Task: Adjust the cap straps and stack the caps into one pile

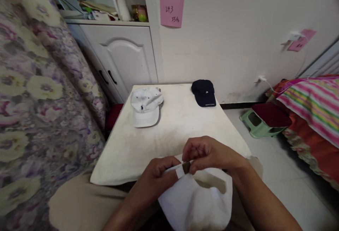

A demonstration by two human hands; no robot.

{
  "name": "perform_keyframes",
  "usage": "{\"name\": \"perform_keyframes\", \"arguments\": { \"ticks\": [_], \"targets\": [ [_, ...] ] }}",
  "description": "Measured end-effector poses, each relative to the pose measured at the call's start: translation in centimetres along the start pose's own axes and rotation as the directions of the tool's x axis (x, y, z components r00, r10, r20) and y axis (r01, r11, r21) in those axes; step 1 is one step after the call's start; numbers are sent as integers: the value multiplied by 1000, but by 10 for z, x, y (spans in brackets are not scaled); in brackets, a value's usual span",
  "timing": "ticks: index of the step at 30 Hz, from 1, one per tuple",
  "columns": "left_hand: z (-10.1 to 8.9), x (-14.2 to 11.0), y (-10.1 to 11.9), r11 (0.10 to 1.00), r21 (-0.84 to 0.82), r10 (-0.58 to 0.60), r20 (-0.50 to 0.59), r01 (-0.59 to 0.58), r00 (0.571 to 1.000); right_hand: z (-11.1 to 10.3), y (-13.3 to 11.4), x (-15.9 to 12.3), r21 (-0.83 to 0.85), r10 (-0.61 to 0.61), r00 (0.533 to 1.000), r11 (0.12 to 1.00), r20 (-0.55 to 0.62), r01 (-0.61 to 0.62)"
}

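Note:
A white cap [201, 202] is held low at the table's front edge, its back opening towards me. My left hand [160, 172] pinches the cap's back strap between thumb and fingers. At the brownish buckle on the strap [180, 172], my right hand [203, 155] has its thumb and curled fingers closed on the strap. Part of the strap is hidden behind the fingers. Farther off, a light grey cap [145, 105] with a small dark emblem rests at the back left of the table, and a navy cap [203, 92] lies at the back right.
The table [169, 132] wears a cream cover. A floral curtain [47, 111] hangs at the left, beside a white cabinet [123, 54]. On the right are a green stool [265, 120] with a dark red seat and a bed with a striped cover [315, 104].

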State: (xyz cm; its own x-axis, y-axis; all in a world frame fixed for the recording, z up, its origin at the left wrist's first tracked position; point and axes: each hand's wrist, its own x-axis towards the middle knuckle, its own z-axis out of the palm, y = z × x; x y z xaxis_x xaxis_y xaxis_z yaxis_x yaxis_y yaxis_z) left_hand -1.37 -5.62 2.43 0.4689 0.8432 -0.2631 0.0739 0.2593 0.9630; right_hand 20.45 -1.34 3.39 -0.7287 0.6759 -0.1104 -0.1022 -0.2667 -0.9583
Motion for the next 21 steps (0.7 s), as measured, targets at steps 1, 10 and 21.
{"name": "perform_keyframes", "arguments": {
  "ticks": [1, 10, 21],
  "targets": [
    [0, 0, 0, 1000, -10, -8, -16, 8, 1000, 0, 0, -1, -5, 3, 1000, 1000, -2, -3],
    [-1, -1, -6, 992, -127, 12, -81, -22, 997, -16, 8, -9, 63, 0, 989, 998, 146, -9],
    [8, -1, -7, 995, -95, -2, -203, -18, 979, 24, 0, -15, -787, -568, 781, 593, -259, 170]
  ]
}}
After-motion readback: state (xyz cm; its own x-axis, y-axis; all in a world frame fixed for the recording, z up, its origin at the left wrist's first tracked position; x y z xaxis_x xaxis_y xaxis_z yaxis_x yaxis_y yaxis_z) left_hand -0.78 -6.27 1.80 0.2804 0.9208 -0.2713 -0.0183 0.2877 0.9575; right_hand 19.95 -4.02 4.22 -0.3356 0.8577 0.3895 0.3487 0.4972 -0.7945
